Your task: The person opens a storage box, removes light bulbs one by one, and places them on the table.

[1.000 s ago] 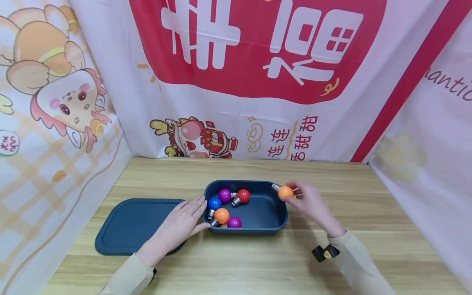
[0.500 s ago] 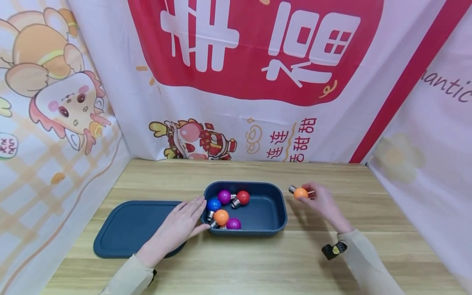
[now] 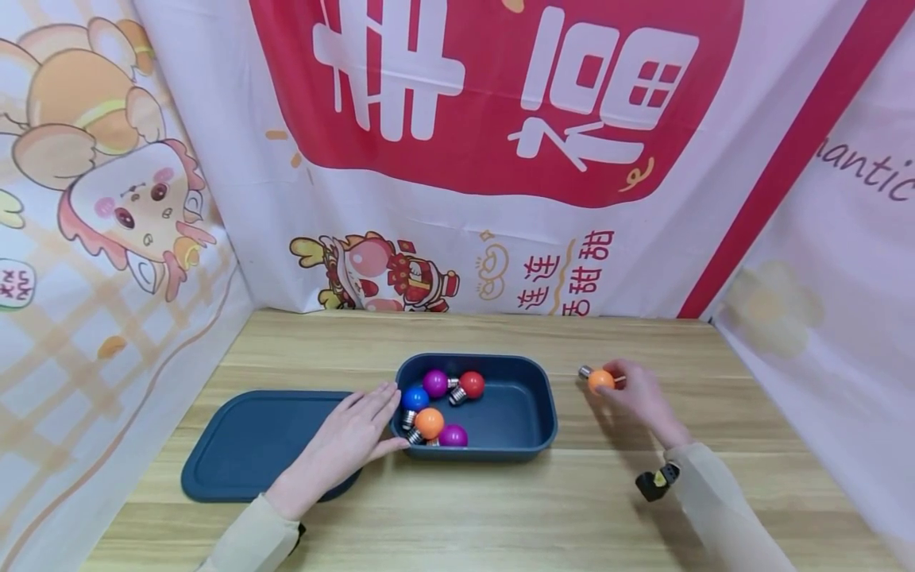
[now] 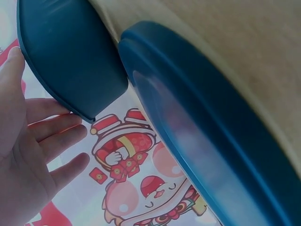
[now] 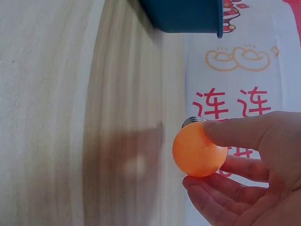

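In the head view, my right hand (image 3: 642, 400) pinches an orange light bulb (image 3: 600, 382) to the right of the dark blue box (image 3: 532, 454). The right wrist view shows thumb and fingers round the orange globe, its metal screw base pointing away. My left hand (image 3: 350, 429) rests with straight fingers against the box's left rim. Several bulbs lie at the box's left side: a red bulb (image 3: 472, 384), a blue bulb (image 3: 415, 398), a second orange bulb (image 3: 430, 423), and two purple ones, one purple bulb (image 3: 435, 383) at the back and another (image 3: 453, 436) at the front.
A dark blue lid (image 3: 250, 445) lies flat on the wooden table (image 3: 457, 516), left of the box and partly under my left forearm. A printed cloth (image 3: 443, 175) hangs behind the table, and more cloth covers both sides.
My right hand has carried the orange bulb from above the box's right rim out to the right, over the table. My left hand has stayed at the box's left rim.
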A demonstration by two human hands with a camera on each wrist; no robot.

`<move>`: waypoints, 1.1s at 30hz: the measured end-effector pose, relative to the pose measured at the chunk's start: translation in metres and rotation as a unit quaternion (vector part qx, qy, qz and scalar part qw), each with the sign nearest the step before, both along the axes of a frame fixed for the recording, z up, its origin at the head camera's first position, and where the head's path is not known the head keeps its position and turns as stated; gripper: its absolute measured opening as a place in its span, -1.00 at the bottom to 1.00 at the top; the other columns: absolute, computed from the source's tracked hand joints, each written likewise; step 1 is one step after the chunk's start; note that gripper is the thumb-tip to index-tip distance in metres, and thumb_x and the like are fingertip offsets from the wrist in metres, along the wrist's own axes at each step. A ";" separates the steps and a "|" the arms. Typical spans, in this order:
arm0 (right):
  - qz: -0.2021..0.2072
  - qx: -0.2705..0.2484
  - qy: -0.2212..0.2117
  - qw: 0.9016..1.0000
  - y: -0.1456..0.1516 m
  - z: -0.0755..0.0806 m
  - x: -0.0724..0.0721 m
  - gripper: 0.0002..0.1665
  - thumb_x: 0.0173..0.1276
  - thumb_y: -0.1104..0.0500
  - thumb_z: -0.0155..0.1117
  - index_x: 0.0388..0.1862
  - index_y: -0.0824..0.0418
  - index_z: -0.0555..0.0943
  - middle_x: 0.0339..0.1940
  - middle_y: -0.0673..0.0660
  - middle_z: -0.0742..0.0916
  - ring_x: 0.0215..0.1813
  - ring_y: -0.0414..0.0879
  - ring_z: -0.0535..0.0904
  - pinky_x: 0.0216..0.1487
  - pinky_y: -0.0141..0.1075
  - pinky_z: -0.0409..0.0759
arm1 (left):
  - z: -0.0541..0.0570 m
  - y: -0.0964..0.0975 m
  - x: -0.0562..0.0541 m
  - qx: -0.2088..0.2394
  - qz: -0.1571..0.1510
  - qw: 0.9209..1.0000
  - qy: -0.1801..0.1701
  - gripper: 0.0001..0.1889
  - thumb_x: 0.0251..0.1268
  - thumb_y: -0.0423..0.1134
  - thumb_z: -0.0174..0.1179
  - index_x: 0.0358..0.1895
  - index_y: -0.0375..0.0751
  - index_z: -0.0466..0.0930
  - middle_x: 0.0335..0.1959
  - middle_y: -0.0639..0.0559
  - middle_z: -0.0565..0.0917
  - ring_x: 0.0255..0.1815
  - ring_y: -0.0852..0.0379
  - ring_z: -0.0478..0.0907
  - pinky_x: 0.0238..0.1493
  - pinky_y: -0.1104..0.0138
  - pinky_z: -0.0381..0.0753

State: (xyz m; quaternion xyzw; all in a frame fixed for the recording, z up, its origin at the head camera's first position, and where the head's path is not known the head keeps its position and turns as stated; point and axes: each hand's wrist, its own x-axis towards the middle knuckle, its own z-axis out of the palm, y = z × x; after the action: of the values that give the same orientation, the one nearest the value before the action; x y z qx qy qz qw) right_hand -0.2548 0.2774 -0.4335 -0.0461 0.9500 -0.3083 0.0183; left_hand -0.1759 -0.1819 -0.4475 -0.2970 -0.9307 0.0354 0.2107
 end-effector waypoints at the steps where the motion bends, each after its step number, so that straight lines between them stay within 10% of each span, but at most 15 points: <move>1: -0.001 0.001 -0.005 1.000 0.000 -0.001 0.000 -0.56 0.37 0.13 0.33 0.13 0.34 0.54 0.05 0.36 0.67 -0.04 0.11 0.59 -0.02 -0.06 0.66 | -0.001 0.000 0.000 0.001 -0.003 1.000 0.005 -0.20 0.22 0.35 0.17 0.29 -0.25 0.54 0.31 -0.11 0.60 0.34 -0.01 0.54 0.29 0.03 0.57; 33: -0.003 0.035 -0.033 0.999 0.002 -0.009 -0.003 -0.53 0.33 0.16 0.36 0.15 0.36 0.53 0.06 0.40 0.67 0.01 0.15 0.64 -0.02 -0.03 0.70 | -0.002 0.000 0.001 0.004 0.005 1.000 0.006 -0.17 0.16 0.38 0.19 0.30 -0.24 0.54 0.31 -0.10 0.60 0.35 0.01 0.53 0.32 0.03 0.54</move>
State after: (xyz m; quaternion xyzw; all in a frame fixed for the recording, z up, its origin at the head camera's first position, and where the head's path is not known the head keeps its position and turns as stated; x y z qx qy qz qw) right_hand -0.2579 0.2789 -0.4428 -0.0323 0.9591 -0.2766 0.0505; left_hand -0.1752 -0.1816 -0.4491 -0.2917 -0.9308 0.0344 0.2176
